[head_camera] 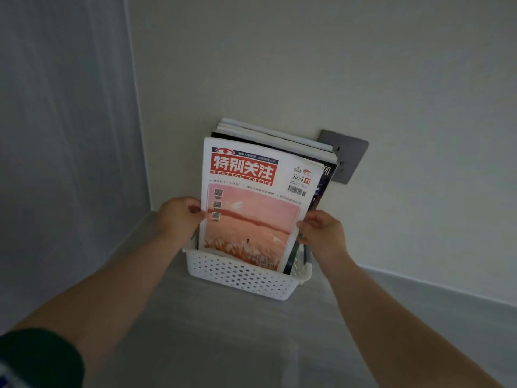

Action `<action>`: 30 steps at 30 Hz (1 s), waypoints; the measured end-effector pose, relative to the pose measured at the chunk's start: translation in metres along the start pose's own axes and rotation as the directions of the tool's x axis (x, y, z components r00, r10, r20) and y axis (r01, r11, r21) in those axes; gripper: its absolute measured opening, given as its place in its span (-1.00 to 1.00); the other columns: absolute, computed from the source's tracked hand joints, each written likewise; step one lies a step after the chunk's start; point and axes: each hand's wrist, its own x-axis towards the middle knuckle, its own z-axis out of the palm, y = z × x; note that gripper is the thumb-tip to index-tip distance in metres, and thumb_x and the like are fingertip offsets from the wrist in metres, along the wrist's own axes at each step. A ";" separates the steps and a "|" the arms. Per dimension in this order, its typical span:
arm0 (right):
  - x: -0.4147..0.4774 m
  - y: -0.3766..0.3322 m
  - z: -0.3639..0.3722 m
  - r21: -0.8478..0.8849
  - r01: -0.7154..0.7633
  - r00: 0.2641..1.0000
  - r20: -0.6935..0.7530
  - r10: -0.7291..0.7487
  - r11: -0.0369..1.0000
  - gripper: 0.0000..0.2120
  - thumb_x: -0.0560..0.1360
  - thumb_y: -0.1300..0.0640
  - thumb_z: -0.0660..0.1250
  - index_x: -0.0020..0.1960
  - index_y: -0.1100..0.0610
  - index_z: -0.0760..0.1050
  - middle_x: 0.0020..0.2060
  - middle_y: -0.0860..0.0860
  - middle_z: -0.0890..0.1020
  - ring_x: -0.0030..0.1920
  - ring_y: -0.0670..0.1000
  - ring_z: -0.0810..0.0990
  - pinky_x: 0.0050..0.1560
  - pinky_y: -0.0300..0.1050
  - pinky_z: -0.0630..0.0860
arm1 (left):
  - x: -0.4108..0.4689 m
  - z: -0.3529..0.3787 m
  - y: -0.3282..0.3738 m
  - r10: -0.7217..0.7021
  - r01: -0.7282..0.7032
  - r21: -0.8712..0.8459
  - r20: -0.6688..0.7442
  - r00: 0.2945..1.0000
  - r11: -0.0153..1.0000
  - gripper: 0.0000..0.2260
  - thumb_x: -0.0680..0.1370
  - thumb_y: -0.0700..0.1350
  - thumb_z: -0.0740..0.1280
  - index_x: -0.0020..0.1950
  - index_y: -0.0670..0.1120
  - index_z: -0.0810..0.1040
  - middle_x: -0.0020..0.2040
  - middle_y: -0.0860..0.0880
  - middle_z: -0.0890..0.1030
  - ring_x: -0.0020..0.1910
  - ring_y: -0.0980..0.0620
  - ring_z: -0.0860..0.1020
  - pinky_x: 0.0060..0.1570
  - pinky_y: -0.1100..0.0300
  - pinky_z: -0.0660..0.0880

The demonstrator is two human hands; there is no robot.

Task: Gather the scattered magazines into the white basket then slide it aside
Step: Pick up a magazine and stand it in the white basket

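A white perforated basket [237, 278] stands on the grey surface close to the wall. Several magazines stand upright in it, leaning back against the wall. The front magazine [260, 197] has a red title block and a pink landscape cover. My left hand [179, 217] grips its left edge, thumb on the cover. On the other side, my right hand [321, 229] pinches its right edge. Behind it stands a dark magazine [326, 177], and behind that lighter ones [268, 134]. The basket hides the magazines' lower ends.
A grey wall socket plate [349, 158] sits on the wall just behind the magazines' right side. A pale curtain or panel [64, 135] forms the left wall of the corner. The grey surface [223, 340] stretches toward me and to the right.
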 end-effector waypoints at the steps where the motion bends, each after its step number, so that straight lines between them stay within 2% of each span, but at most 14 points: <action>1: 0.001 0.004 0.003 0.000 -0.016 1.000 -0.004 0.016 1.000 -0.73 0.42 0.36 0.29 -0.34 0.03 0.47 -0.36 -0.04 0.59 -0.34 -0.05 0.55 -0.38 -0.33 0.55 | 0.001 0.002 -0.002 -0.008 0.008 0.023 0.001 1.000 1.000 -0.85 0.43 -0.25 0.35 -0.03 -0.26 0.60 0.00 -0.25 0.64 -0.05 -0.19 0.57 0.00 0.04 0.49; 4: 0.003 0.012 0.013 -0.007 -0.055 0.998 -0.023 0.055 0.998 -0.78 0.42 0.35 0.29 -0.31 0.09 0.50 -0.30 0.03 0.60 -0.29 0.01 0.56 -0.17 -0.13 0.56 | 0.002 0.008 -0.008 -0.040 0.041 0.040 -0.040 0.998 0.998 -0.87 0.44 -0.26 0.34 -0.05 -0.27 0.56 -0.01 -0.25 0.63 -0.04 -0.19 0.56 -0.03 0.06 0.46; 6: 0.006 0.015 0.018 -0.004 -0.073 0.996 -0.051 0.072 0.997 -0.83 0.42 0.34 0.29 -0.25 0.11 0.51 -0.27 0.05 0.60 -0.26 0.03 0.56 -0.12 -0.09 0.56 | 0.003 0.011 -0.012 -0.037 0.038 0.012 -0.092 0.995 0.999 -0.88 0.43 -0.27 0.34 -0.06 -0.25 0.51 -0.03 -0.24 0.62 -0.09 -0.15 0.54 -0.09 0.11 0.41; 10: 0.010 0.019 0.019 -0.046 -0.056 0.991 -0.120 0.051 0.997 -0.88 0.43 0.30 0.29 -0.10 0.14 0.55 -0.25 -0.03 0.56 -0.31 -0.11 0.48 -0.30 -0.31 0.39 | 0.004 0.017 -0.015 0.020 -0.020 -0.001 -0.106 0.994 1.000 -0.83 0.44 -0.26 0.32 0.02 -0.18 0.46 -0.04 -0.18 0.61 -0.15 -0.06 0.50 -0.13 0.14 0.42; 12: 0.011 0.019 0.020 -0.062 -0.054 0.990 -0.132 0.045 0.997 -0.84 0.43 0.30 0.29 -0.01 0.17 0.54 -0.24 -0.03 0.54 -0.27 -0.07 0.48 -0.31 -0.30 0.36 | 0.005 0.019 -0.016 0.028 -0.025 0.033 -0.092 0.995 0.999 -0.88 0.46 -0.22 0.31 -0.02 -0.17 0.49 -0.03 -0.17 0.63 -0.16 -0.07 0.51 -0.14 0.13 0.45; 15: 0.008 0.018 0.021 -0.091 -0.047 0.993 -0.109 0.037 0.995 -0.76 0.43 0.32 0.26 0.08 0.17 0.48 -0.16 -0.01 0.54 -0.17 -0.04 0.48 -0.29 -0.29 0.36 | 0.006 0.019 -0.015 0.029 -0.023 0.081 -0.075 0.997 0.996 -0.91 0.47 -0.20 0.29 -0.07 -0.17 0.54 -0.02 -0.18 0.64 -0.16 -0.06 0.51 -0.15 0.17 0.38; 18: 0.003 0.019 0.017 -0.107 -0.035 0.997 -0.073 0.028 0.994 -0.71 0.44 0.32 0.22 0.15 0.14 0.44 -0.10 -0.03 0.52 -0.15 -0.07 0.46 -0.35 -0.39 0.32 | 0.000 0.017 -0.013 0.045 -0.042 0.067 -0.043 0.998 0.997 -0.85 0.48 -0.21 0.28 0.02 -0.18 0.55 0.06 -0.19 0.63 -0.05 -0.09 0.54 -0.10 0.16 0.37; 20: -0.003 0.022 0.010 -0.120 -0.045 0.997 -0.060 0.038 0.992 -0.68 0.47 0.31 0.19 0.19 0.13 0.43 -0.05 -0.03 0.51 -0.12 -0.08 0.46 -0.38 -0.43 0.30 | -0.012 0.015 -0.011 0.063 -0.060 0.044 -0.068 0.996 0.997 -0.79 0.49 -0.22 0.26 0.11 -0.18 0.53 0.15 -0.20 0.57 0.06 -0.11 0.53 -0.04 0.12 0.38; 22: -0.011 0.024 -0.001 -0.115 -0.062 0.997 -0.058 0.056 0.991 -0.70 0.48 0.30 0.18 0.17 0.13 0.47 -0.03 -0.01 0.54 -0.11 -0.07 0.47 -0.40 -0.44 0.32 | -0.027 0.014 -0.008 0.065 -0.060 0.049 -0.114 0.991 0.997 -0.75 0.50 -0.23 0.25 0.16 -0.18 0.50 0.22 -0.19 0.52 0.15 -0.14 0.49 0.01 0.10 0.37; 24: -0.020 0.027 -0.012 -0.096 -0.070 0.996 -0.058 0.065 0.993 -0.76 0.48 0.27 0.20 0.10 0.16 0.52 -0.07 -0.02 0.57 -0.15 -0.07 0.50 -0.41 -0.45 0.35 | -0.044 0.016 -0.004 0.051 -0.051 0.004 -0.112 0.992 0.999 -0.77 0.49 -0.25 0.25 0.14 -0.18 0.52 0.22 -0.19 0.52 0.15 -0.12 0.49 0.00 0.13 0.37; 26: -0.031 0.032 -0.027 -0.095 -0.067 0.996 -0.072 0.060 0.993 -0.82 0.48 0.24 0.22 0.03 0.16 0.55 -0.16 -0.05 0.56 -0.24 -0.13 0.51 -0.35 -0.42 0.35 | -0.064 0.021 0.004 0.048 -0.052 -0.068 -0.064 0.997 0.996 -0.79 0.49 -0.27 0.26 0.09 -0.18 0.55 0.19 -0.18 0.55 0.07 -0.07 0.50 0.02 0.15 0.37; 28: -0.041 0.041 -0.044 -0.107 -0.061 0.994 -0.098 0.051 0.992 -0.82 0.47 0.26 0.23 0.01 0.16 0.56 -0.19 -0.05 0.55 -0.23 -0.11 0.49 -0.31 -0.42 0.36 | -0.089 0.028 0.012 0.070 -0.068 -0.106 0.016 0.997 0.992 -0.83 0.48 -0.28 0.27 0.03 -0.20 0.58 0.12 -0.18 0.59 -0.01 0.00 0.50 0.04 0.18 0.37; 30: -0.053 0.053 -0.062 -0.098 -0.055 0.992 -0.122 0.043 0.994 -0.83 0.45 0.30 0.24 -0.03 0.17 0.57 -0.18 0.02 0.58 -0.20 -0.06 0.49 -0.37 -0.49 0.35 | -0.117 0.037 0.020 0.062 -0.043 -0.163 0.113 0.992 0.986 -0.88 0.47 -0.30 0.29 -0.06 -0.22 0.59 0.07 -0.20 0.61 0.01 -0.04 0.53 0.11 0.14 0.39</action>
